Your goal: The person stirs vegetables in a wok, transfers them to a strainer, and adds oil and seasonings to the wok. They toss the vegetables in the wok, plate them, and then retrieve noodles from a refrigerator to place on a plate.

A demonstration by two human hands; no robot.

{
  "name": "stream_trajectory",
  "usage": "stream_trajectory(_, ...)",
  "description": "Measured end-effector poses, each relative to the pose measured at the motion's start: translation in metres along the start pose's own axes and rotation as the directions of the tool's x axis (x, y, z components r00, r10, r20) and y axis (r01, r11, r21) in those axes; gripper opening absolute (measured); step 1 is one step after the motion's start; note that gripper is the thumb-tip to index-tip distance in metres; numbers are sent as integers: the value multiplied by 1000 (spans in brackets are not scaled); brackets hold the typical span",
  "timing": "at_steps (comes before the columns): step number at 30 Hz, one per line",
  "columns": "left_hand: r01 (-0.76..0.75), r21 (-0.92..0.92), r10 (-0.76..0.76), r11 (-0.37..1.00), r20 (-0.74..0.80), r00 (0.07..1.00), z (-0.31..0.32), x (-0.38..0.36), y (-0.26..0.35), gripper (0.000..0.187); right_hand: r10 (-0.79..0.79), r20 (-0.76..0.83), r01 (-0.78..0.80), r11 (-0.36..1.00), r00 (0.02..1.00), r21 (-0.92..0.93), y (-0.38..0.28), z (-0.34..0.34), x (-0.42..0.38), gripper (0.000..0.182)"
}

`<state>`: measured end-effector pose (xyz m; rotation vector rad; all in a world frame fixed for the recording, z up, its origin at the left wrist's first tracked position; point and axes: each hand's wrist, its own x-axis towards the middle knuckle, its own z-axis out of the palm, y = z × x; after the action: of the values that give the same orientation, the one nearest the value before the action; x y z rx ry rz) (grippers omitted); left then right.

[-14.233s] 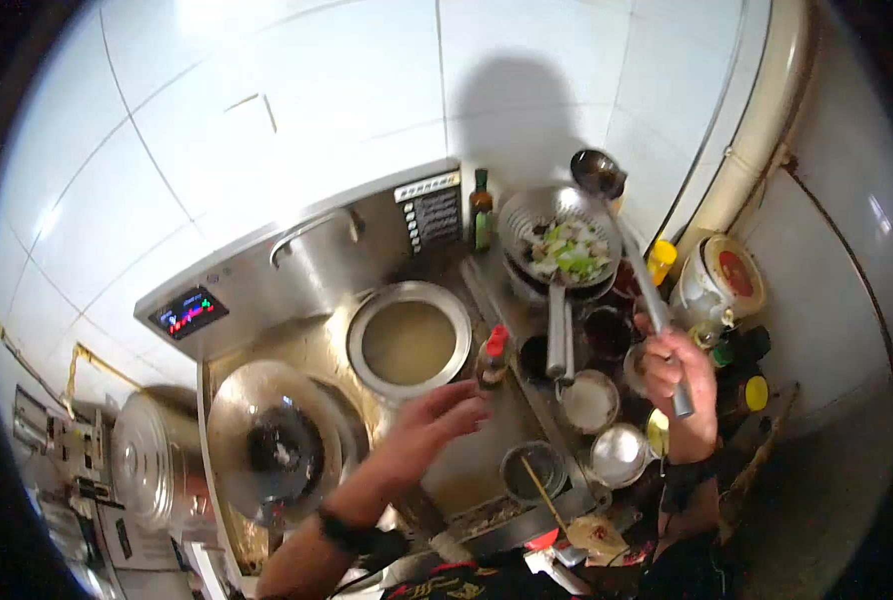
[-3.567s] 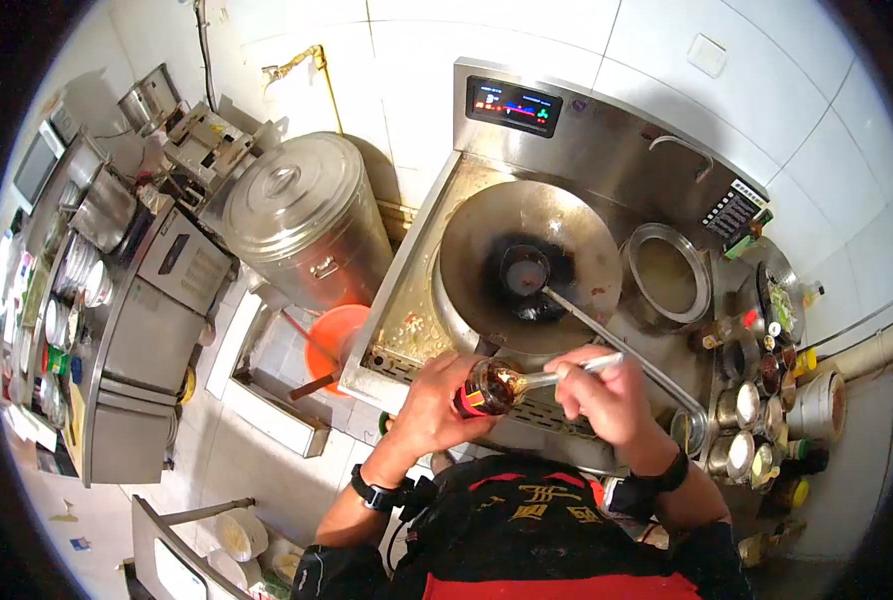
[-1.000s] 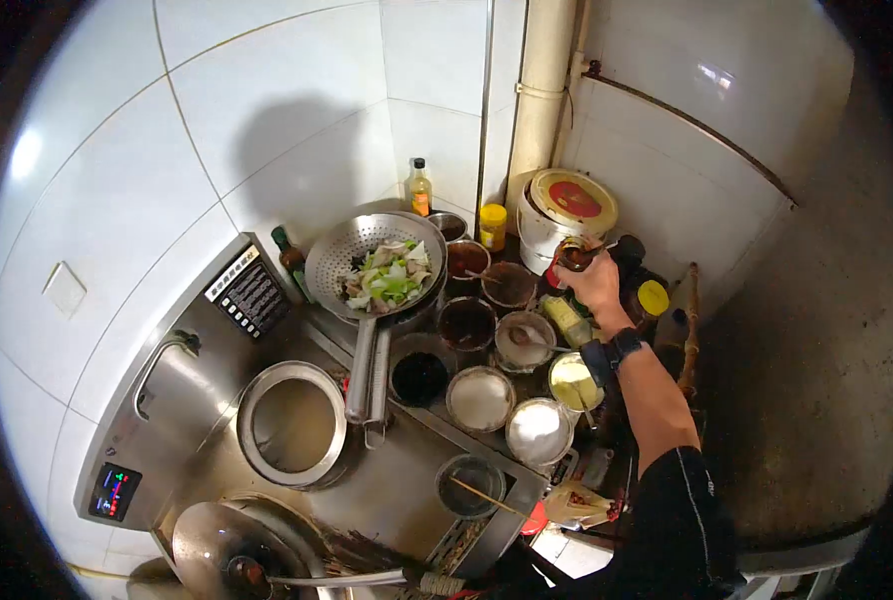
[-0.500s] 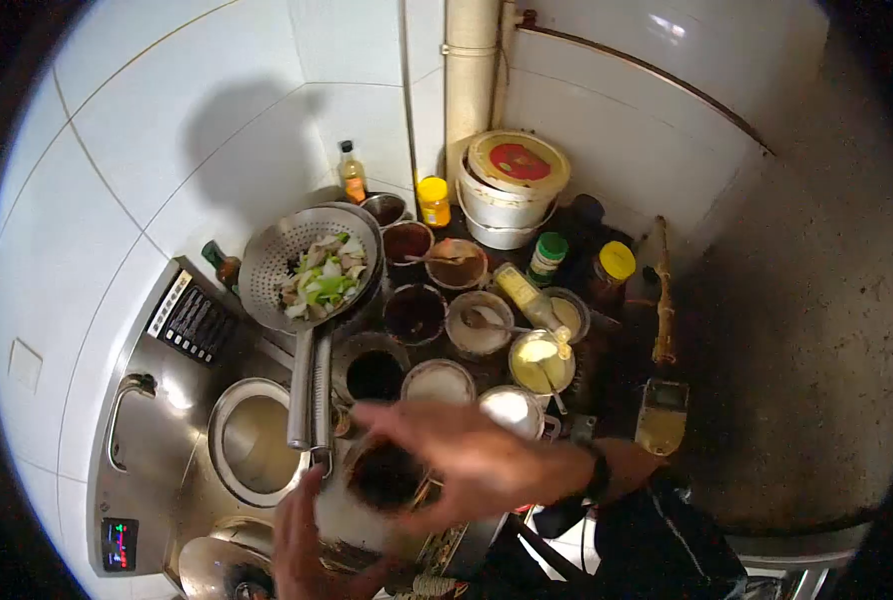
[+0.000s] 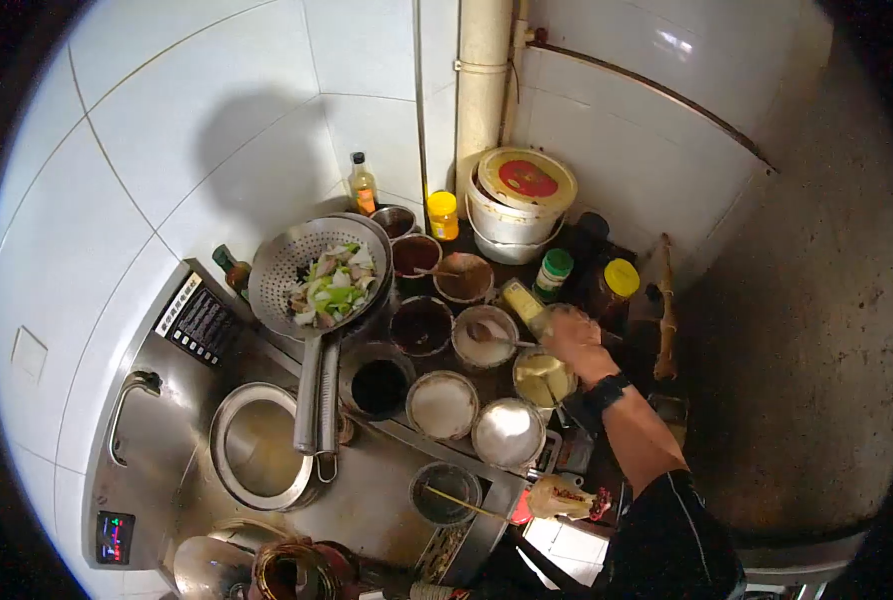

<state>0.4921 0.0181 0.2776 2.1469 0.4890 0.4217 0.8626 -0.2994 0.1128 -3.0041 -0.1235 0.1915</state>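
My right hand (image 5: 577, 342), with a dark band on its wrist, reaches over the seasoning bowls. Its fingers are wrapped round the neck end of a yellow-labelled bottle (image 5: 525, 303), which lies tilted across them. Just below the hand is a bowl of pale yellow contents (image 5: 544, 380). Beside it, a spoon rests in a bowl of white seasoning (image 5: 477, 338). My left hand is outside the picture. A perforated strainer (image 5: 277, 272) holding chopped green and white vegetables (image 5: 335, 288) sits on the left, its handle pointing toward me.
A lidded white bucket (image 5: 512, 225) stands by the wall pipe. Near the front are a small bowl (image 5: 445, 508) with a thin stick across it and a dark reddish-brown round object (image 5: 302, 570). A round metal-rimmed pot (image 5: 229, 487) is set at the left. Jars stand right of the bowls.
My right hand has moved up and right from the front of the counter to the bottle. My left hand has left the view. The small bowl with the stick is now uncovered.
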Motion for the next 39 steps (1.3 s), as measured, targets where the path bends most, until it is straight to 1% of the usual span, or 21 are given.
stream_trajectory(2,-38,165,24,985,88,996,-5,-10,-26,42,-6,47,6,1000,999,-2,10,15,12,41)
stream_trajectory(3,-35,167,22,985,79,997,-6,-12,-26,42,0,95,0,1000,995,-1,15,25,16,40)
stream_trajectory(5,-15,221,1,975,63,998,-8,-13,-24,43,-1,72,6,998,997,-66,37,64,44,41)
stream_trajectory(7,9,275,-25,961,53,998,-11,-15,-22,43,1,57,6,991,998,-132,31,59,45,41)
stream_trajectory(9,24,301,-38,953,41,998,-12,-15,-25,44,-123,88,124,992,988,1,29,45,36,42)
stream_trajectory(13,-71,459,14,886,126,992,-18,-16,-42,44,-92,120,94,996,988,-4,31,35,44,39)
stream_trajectory(15,-87,495,15,865,148,989,-19,-22,-61,45,-69,-121,61,996,990,-68,33,35,60,35)
stream_trajectory(16,319,-170,-314,932,55,948,-17,-28,-81,44,-71,-113,63,995,991,-71,26,23,65,35)
stream_trajectory(17,508,-742,-586,439,192,787,-17,-31,-94,43,-84,-73,76,992,994,-103,13,-2,73,34)
stream_trajectory(21,527,-711,-587,465,197,785,-15,-20,-95,48,-92,-20,90,993,996,-70,-3,-40,117,32)
stream_trajectory(22,324,-329,-328,887,44,944,-12,-10,-68,51,-105,-54,97,986,993,-134,-5,-42,129,31)
stream_trajectory(23,-11,163,2,987,53,999,-11,-4,-50,56,-123,-86,104,975,989,-197,-6,-44,139,31)
stream_trajectory(26,-31,279,25,960,24,999,-11,-2,-41,54,-162,-23,153,966,987,-209,-8,-56,163,31)
stream_trajectory(27,-23,297,18,955,19,1000,-10,-2,-39,53,-15,16,18,980,1000,-200,-14,-60,174,36)
stream_trajectory(28,-3,292,-5,956,24,1000,-8,-2,-40,52,-17,19,21,979,1000,-202,-10,-57,187,36)
stream_trajectory(29,19,286,-27,958,25,999,-5,-1,-40,50,-62,-99,50,992,993,-115,-4,-52,198,38)
stream_trajectory(31,49,267,-59,962,30,998,-2,0,-40,48,-92,-216,87,996,972,-31,5,-36,217,41)
stream_trajectory(33,75,237,-85,969,35,996,1,0,-41,46,-30,-354,13,999,935,-49,8,-23,231,51)
stream_trajectory(34,84,215,-95,973,38,995,3,0,-43,46,-31,-349,15,999,937,-50,-2,-29,219,51)
stream_trajectory(37,142,106,-147,984,41,988,6,-2,-50,43,-4,-335,-51,987,942,-155,-13,-36,199,58)
stream_trajectory(39,231,-70,-228,970,49,972,8,-5,-59,41,-139,-430,-10,945,892,-327,-7,-31,201,66)
